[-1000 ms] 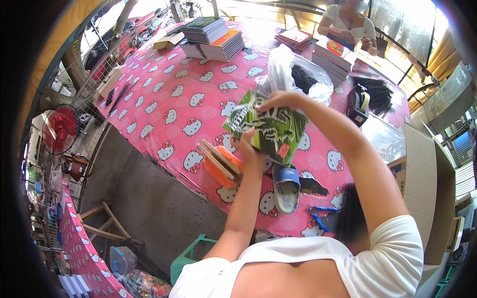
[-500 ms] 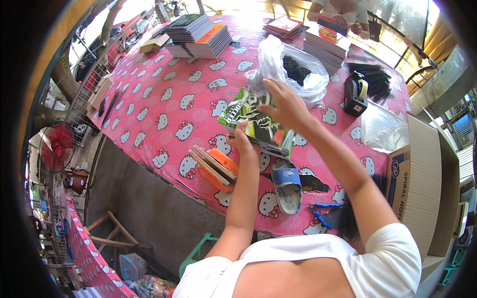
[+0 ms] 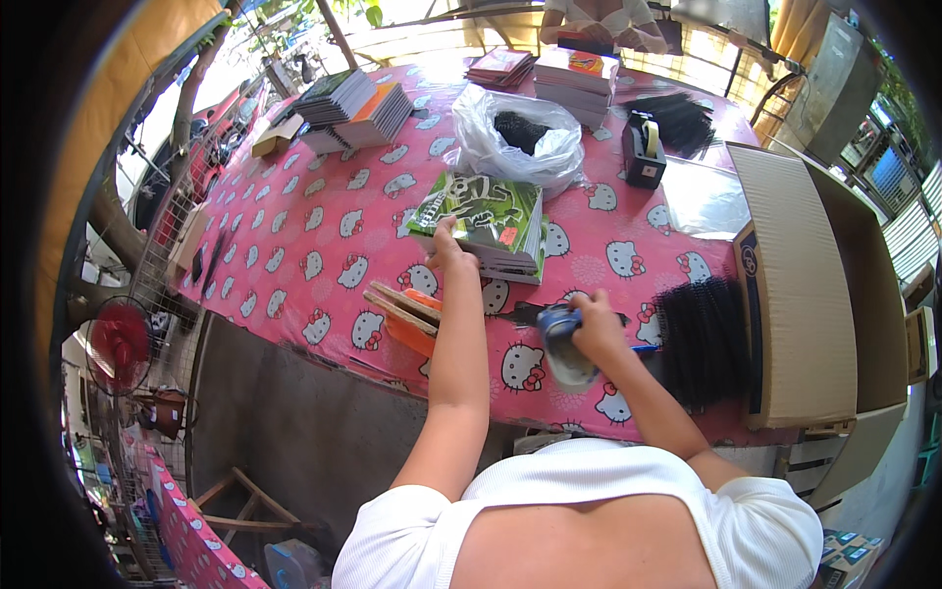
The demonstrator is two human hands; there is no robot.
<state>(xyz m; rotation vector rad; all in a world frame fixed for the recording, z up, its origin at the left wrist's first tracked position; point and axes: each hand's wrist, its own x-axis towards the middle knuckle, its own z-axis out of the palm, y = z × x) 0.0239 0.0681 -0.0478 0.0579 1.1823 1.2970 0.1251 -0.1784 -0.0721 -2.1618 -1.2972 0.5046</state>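
Note:
A small stack of green-covered notebooks (image 3: 486, 221) lies in front of me on the pink table. My left hand (image 3: 451, 250) is closed around its near left edge, thumb on top of the cover. To the right, my right hand (image 3: 597, 329) grips a blue and pale slide slipper (image 3: 565, 355) by its strap; the slipper is tilted and blurred by motion. Two wooden boards with an orange piece (image 3: 407, 319) rest left of the slipper, beside my left forearm. Part of a blue-handled tool (image 3: 645, 348) shows by my right wrist.
Black spiral coils (image 3: 702, 339) lie beside an open cardboard box (image 3: 800, 294) at right. A plastic bag (image 3: 471, 123), a tape dispenser (image 3: 644, 152) and notebook stacks (image 3: 574, 83) stand farther back. More notebooks (image 3: 358, 113) sit at far left. Another person (image 3: 599, 25) is across the table.
My right hand has left the notebooks, come down toward me and taken hold of the slipper, which is now tilted. My left hand stays on the notebooks. The view has shifted.

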